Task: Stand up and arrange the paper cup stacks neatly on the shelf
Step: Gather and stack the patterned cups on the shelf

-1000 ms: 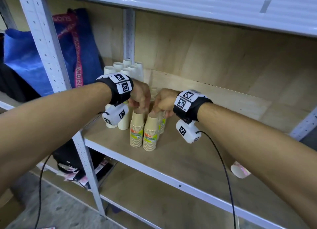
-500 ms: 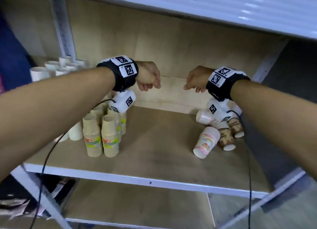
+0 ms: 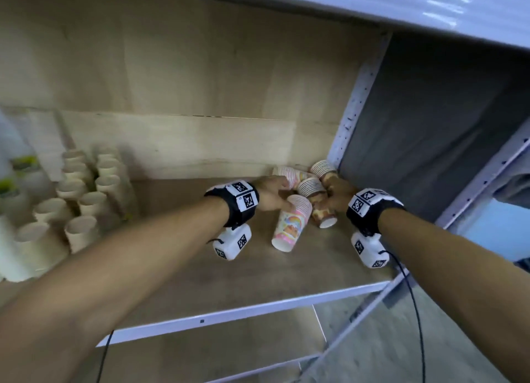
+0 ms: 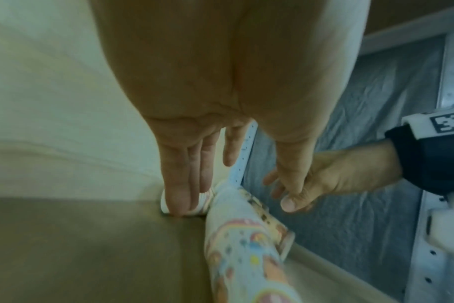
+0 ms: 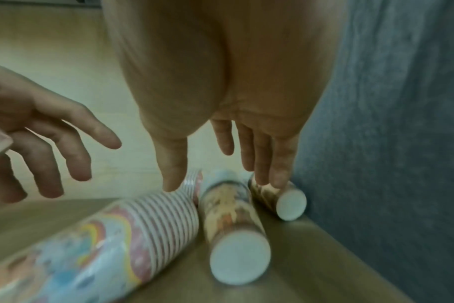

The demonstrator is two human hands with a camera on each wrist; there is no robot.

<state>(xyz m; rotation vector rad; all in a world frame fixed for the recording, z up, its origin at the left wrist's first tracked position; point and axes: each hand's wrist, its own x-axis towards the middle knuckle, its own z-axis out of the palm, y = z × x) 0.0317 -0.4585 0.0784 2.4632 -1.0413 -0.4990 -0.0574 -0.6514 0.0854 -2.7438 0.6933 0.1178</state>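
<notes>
Several printed paper cup stacks lie toppled in the shelf's (image 3: 183, 270) back right corner. A rainbow stack (image 3: 290, 225) lies nearest, a brown stack (image 3: 320, 210) beside it, another brown stack (image 3: 324, 168) against the side wall, and a pink-rimmed stack (image 3: 286, 172) along the back. My left hand (image 3: 275, 192) reaches in with straight fingers (image 4: 184, 184) that touch the pink-rimmed back stack (image 4: 205, 199). My right hand (image 3: 334, 196) is spread above the brown stacks, its fingers (image 5: 272, 164) at the brown stack (image 5: 280, 196) by the wall. Neither hand grips anything.
Several upright beige cup stacks (image 3: 83, 199) stand in rows at the left, with white stacks (image 3: 11, 239) beyond them. A white perforated post (image 3: 354, 101) and grey sheeting (image 3: 415, 124) close the right side. An upper shelf (image 3: 372, 1) hangs overhead.
The view has swung right, from the upright beige stacks to the toppled ones. Both hands dropped from mid-air into the back right corner and uncurled their fingers.
</notes>
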